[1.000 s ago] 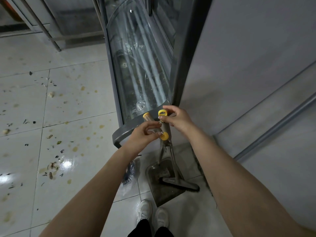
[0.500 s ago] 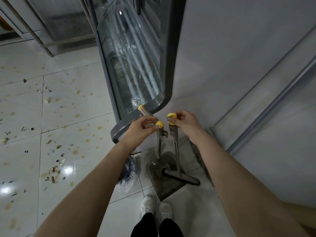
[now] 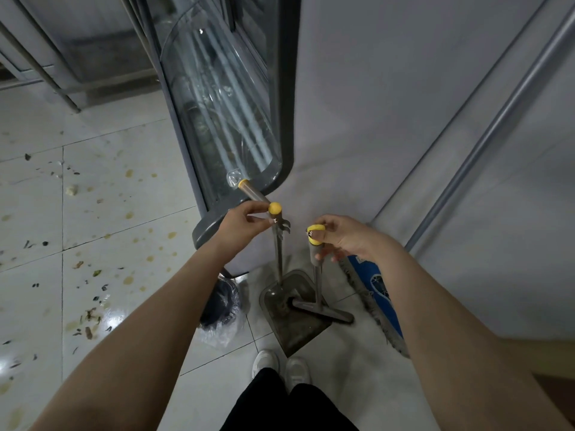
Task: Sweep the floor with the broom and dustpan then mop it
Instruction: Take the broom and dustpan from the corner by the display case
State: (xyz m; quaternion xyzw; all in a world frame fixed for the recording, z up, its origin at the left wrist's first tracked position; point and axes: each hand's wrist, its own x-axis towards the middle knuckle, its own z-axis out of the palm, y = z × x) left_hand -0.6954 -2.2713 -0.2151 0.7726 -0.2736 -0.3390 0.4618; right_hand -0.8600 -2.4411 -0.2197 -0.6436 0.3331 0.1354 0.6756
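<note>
My left hand (image 3: pixel 245 223) pinches the top of the dustpan's thin pole just under its yellow cap (image 3: pixel 275 208). The grey dustpan (image 3: pixel 295 328) stands on the tiles in front of my shoes. My right hand (image 3: pixel 345 237) grips the broom handle (image 3: pixel 316 244) at its yellow end. The broom head (image 3: pixel 323 313) rests across the pan's right side. A blue mop head (image 3: pixel 376 293) with a pale fringe lies on the floor along the wall, to the right of the broom. Another grey handle with a yellow ring (image 3: pixel 243 184) sticks up behind my left hand; what it belongs to is hidden.
A glass-fronted display case (image 3: pixel 217 104) stands straight ahead, with a grey wall panel and a rail (image 3: pixel 497 126) to the right. A dark bundle in clear plastic (image 3: pixel 222 309) lies left of the dustpan. Scraps and yellowish spots (image 3: pixel 90 321) litter the white tiles on the left.
The two yellow-tipped handles were held together; now they are apart, with the broom handle drawn to the right in my right hand. The mop head has come into view.
</note>
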